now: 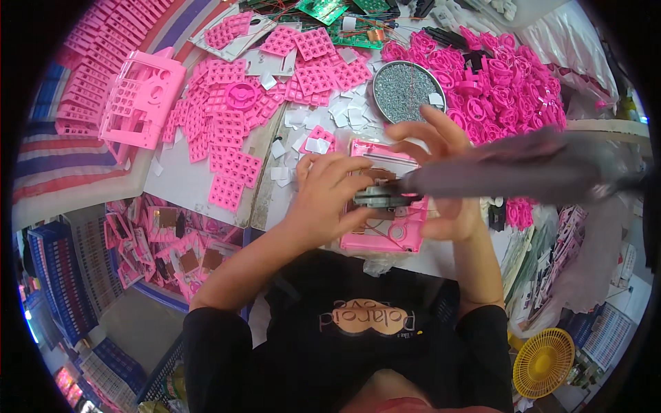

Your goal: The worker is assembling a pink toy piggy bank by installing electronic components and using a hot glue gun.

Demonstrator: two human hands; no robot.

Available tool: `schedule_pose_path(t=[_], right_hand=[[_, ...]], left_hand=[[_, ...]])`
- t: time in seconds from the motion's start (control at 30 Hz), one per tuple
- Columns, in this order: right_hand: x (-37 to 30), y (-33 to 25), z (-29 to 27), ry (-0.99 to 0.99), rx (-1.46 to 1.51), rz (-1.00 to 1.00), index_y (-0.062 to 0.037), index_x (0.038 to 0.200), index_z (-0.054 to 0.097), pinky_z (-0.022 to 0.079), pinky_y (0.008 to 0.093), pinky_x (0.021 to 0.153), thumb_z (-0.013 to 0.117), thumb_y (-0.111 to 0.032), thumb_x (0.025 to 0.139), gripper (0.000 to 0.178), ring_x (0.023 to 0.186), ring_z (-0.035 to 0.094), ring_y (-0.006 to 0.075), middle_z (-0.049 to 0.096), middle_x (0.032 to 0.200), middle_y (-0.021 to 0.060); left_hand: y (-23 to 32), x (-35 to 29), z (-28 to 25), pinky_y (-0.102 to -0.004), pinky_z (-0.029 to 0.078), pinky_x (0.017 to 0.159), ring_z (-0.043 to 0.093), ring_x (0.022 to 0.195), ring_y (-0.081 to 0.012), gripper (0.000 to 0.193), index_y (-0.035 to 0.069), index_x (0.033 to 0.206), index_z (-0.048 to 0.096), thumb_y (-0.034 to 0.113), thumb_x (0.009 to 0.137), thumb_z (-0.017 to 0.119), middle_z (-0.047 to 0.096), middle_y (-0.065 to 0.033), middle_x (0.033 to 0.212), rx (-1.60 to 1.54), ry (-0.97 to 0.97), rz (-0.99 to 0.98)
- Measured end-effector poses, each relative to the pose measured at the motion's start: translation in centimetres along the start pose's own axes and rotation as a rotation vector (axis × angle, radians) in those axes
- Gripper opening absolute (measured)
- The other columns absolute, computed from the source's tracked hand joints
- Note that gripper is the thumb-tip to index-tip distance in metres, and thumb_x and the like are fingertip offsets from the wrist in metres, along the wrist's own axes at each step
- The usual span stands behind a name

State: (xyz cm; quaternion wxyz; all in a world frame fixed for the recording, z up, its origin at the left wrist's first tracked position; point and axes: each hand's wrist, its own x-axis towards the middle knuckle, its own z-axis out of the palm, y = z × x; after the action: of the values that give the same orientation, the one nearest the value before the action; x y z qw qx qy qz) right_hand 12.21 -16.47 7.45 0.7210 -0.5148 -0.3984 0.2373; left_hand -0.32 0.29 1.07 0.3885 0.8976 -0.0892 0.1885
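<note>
A pink plastic housing (406,237) lies in front of me, with a brown piece and a round-holed part inside. My left hand (320,196) rests over its left side, fingers spread and thumb apart. My right hand (451,206) is open at its right side, fingers raised and spread. A dark grey elongated tool (509,168), blurred, reaches in from the right above the housing and covers part of my right hand. Its grey-green end (382,197) sits between my hands and hides the housing's middle. I cannot tell whether my left fingertips touch that end.
A round tray of small screws (403,89) stands beyond the housing. Pink button grids (231,131) lie left; a heap of pink ring parts (496,89) lies right. Another pink case (141,100) stands far left. Below it is a bin of pink assemblies (186,255). A yellow basket (544,361) is lower right.
</note>
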Motion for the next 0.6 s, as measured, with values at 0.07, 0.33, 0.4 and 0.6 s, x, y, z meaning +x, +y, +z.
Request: schedule_pose_path(t=[0.07, 0.33, 0.4, 0.6], right_hand=[[-1.7, -0.7, -1.4, -0.06, -0.514, 0.129, -0.005, 0.144, 0.048, 0.045, 0.0403, 0.092, 0.086, -0.019, 0.069, 0.085, 0.103, 0.057, 0.0265, 0.061, 0.12, 0.0148], [-2.6, 0.7, -4.5, 0.049, -0.744, 0.381, -0.0046, 0.119, 0.069, 0.045, 0.0303, 0.058, 0.076, -0.017, 0.083, 0.039, 0.06, 0.055, 0.0138, 0.064, 0.075, 0.0081], [-1.5, 0.8, -5.5, 0.017, -0.654, 0.545, -0.0001, 0.112, 0.069, 0.042, 0.0283, 0.053, 0.071, -0.023, 0.088, 0.034, 0.055, 0.052, 0.0085, 0.06, 0.064, 0.0048], [1.6, -0.6, -7.0, -0.166, -0.768, 0.858, 0.0027, 0.099, 0.07, 0.048, 0.0382, 0.059, 0.071, -0.03, 0.086, 0.035, 0.061, 0.063, 0.0238, 0.066, 0.07, 0.0126]], left_hand=[[-0.4, 0.2, -0.5, -0.042, 0.029, 0.097, 0.056, 0.107, -0.0244, 0.038, 0.011, 0.111, 0.066, 0.023, 0.077, 0.077, 0.065, -0.0019, 0.108, -0.036, -0.011, -0.048], [0.2, -0.5, 1.6, -0.044, 0.024, 0.111, 0.043, 0.124, -0.0295, 0.056, 0.002, 0.135, 0.045, 0.015, 0.086, 0.068, 0.065, -0.0049, 0.122, -0.16, 0.129, -0.27], [0.2, -1.1, 2.0, -0.0443, 0.025, 0.109, 0.045, 0.121, -0.0283, 0.063, 0.0, 0.139, 0.044, 0.015, 0.083, 0.07, 0.065, -0.0054, 0.129, -0.03, 0.148, -0.213], [1.7, -0.3, 1.6, -0.045, 0.029, 0.096, 0.052, 0.109, -0.0261, 0.06, 0.002, 0.133, 0.056, 0.02, 0.078, 0.073, 0.066, -0.007, 0.119, 0.183, 0.04, -0.124]])
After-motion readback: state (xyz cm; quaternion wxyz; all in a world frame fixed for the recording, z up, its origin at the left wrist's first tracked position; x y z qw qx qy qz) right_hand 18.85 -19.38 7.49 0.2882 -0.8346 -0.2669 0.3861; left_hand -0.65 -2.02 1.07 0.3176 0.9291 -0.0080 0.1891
